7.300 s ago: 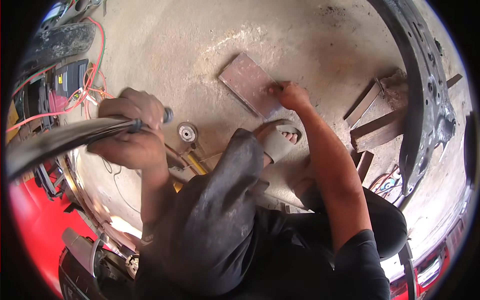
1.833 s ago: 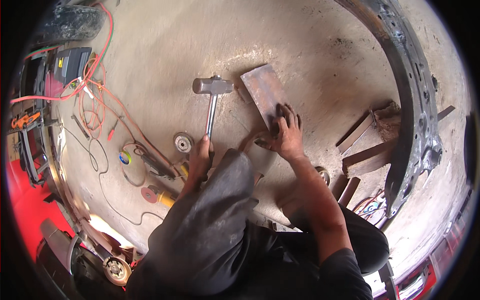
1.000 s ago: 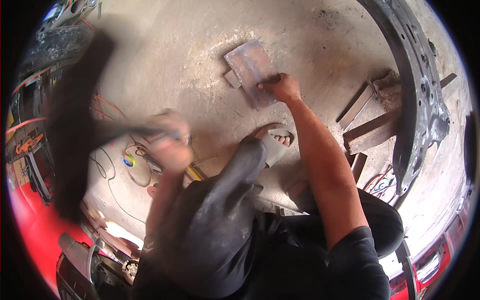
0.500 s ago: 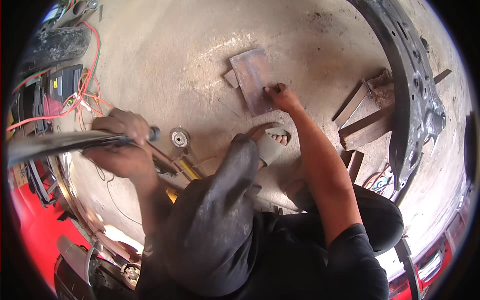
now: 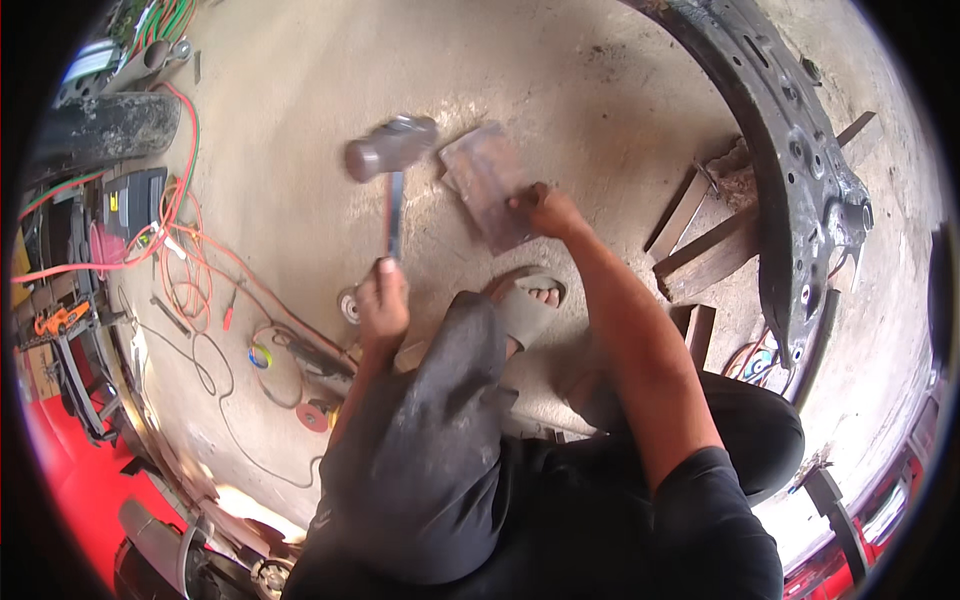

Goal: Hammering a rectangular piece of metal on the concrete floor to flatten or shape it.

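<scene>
My left hand [image 5: 383,300] is wrapped round the handle of a sledgehammer [image 5: 392,148]. Its heavy steel head hangs to the left of a flat, rusty metal plate [image 5: 486,190] and is smeared by motion. The plate lies tilted on the concrete floor, with a small block showing under its left edge. My right hand [image 5: 550,211] grips the plate's right edge between thumb and fingers. My sandalled foot [image 5: 535,305] rests just below the plate.
A large black metal car part [image 5: 790,150] curves along the right, beside rusty steel pieces [image 5: 710,255]. Red and green hoses [image 5: 180,230] and cables tangle on the left. A round disc [image 5: 349,305] and a red disc [image 5: 316,416] lie near my left knee.
The sledgehammer has swung from the far left toward the plate, its head now in plain view. My left hand moved right with it. My right hand stays on the plate.
</scene>
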The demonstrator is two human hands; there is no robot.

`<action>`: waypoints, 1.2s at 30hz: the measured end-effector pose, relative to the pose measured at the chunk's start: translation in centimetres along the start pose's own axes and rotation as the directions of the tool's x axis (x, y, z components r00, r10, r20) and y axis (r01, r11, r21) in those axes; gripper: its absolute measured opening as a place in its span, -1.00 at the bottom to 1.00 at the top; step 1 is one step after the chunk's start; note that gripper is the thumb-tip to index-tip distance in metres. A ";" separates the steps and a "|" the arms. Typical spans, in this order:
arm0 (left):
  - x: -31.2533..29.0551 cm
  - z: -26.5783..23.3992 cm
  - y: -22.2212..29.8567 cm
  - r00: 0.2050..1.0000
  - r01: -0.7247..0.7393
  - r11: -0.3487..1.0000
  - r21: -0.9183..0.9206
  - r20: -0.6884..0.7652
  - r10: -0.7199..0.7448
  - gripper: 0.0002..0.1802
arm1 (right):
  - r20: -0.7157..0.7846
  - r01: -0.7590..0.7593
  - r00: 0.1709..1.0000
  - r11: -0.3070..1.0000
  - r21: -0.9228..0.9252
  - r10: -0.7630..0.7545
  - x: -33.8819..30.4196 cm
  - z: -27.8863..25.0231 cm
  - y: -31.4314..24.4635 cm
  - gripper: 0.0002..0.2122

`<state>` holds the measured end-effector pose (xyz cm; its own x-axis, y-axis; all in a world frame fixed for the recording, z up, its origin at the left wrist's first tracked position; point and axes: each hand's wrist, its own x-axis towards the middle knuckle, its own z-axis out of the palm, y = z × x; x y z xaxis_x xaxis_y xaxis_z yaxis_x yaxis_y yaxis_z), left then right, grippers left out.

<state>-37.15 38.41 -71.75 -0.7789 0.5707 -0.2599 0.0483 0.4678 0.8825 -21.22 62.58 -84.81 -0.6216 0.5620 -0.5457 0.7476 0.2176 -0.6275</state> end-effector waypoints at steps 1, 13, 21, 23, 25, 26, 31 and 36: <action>-0.3 -1.3 1.3 0.990 0.112 0.987 -0.114 -0.072 -0.121 -0.54 | 0.005 -0.001 1.000 1.000 0.006 0.001 0.4 0.3 0.0 -0.45; 5.5 -3.9 -6.2 0.526 -0.665 0.452 0.595 -0.057 0.849 -0.48 | -0.021 -0.120 0.993 0.989 -0.085 0.119 0.3 0.1 -4.6 -0.45; -0.5 -3.1 -1.0 0.990 -0.097 0.918 0.385 -0.062 0.130 -0.52 | -0.076 -0.073 0.994 0.997 0.007 0.073 0.3 0.1 0.6 -0.41; 0.6 -4.1 5.8 0.994 0.022 0.984 -0.176 -0.100 -0.041 -0.43 | -0.146 -0.040 0.989 0.996 -0.076 0.029 0.6 -0.3 3.0 -0.41; 3.2 -5.3 11.7 0.884 -0.448 0.837 -0.313 -0.014 0.467 -0.25 | 0.006 -0.110 0.994 0.994 0.024 0.110 -0.2 -1.6 4.3 -0.36; 3.7 -5.1 14.8 0.845 -0.520 0.754 -0.403 -0.113 0.522 -0.19 | 0.006 -0.196 0.980 0.980 -0.033 0.197 -0.4 -1.9 3.4 -0.38; 4.8 -0.8 12.2 0.720 -0.641 0.615 -0.459 -0.084 0.689 -0.31 | -0.021 -0.235 0.972 0.970 -0.067 0.234 -1.4 -2.5 2.8 -0.42; 2.9 3.7 -5.8 0.972 -0.085 0.880 0.467 0.234 -0.030 -0.55 | -0.085 -0.191 0.979 0.979 -0.074 0.184 -2.0 -2.3 2.0 -0.44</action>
<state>-37.41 39.83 -79.12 -0.6122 0.6986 -0.3704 0.4010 0.6781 0.6160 -17.93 63.73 -83.66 -0.4510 0.6585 -0.6025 0.8676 0.1652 -0.4689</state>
